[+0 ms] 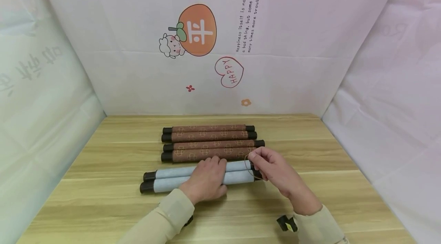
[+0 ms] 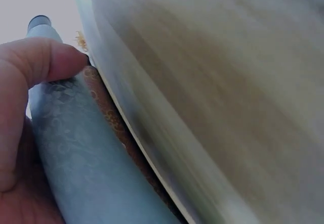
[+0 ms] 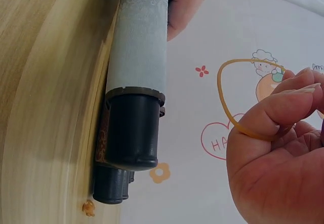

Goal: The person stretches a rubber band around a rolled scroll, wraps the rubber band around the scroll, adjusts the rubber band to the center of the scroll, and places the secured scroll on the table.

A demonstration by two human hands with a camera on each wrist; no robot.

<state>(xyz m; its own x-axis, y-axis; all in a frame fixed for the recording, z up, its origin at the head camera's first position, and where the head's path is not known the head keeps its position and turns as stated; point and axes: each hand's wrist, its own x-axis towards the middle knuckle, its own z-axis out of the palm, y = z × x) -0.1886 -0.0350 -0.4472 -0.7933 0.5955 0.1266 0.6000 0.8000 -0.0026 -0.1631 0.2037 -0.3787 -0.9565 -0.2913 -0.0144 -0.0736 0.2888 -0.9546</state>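
Observation:
A pale blue scroll, rolled from both ends into two parallel rolls with black end knobs, lies slantwise on the wooden table. My left hand grips it near the middle, fingers over the top and thumb on the near side. In the left wrist view the thumb presses on the patterned blue surface. Beside the scroll's right end, my right hand pinches a thin tan rubber band. The band forms an open loop, apart from the black end knob in the right wrist view.
Behind the blue scroll lie two brown patterned scrolls, one nearer and one farther, both with black knobs. White printed cloth hangs behind the table and along both sides. A small black object is by my right sleeve.

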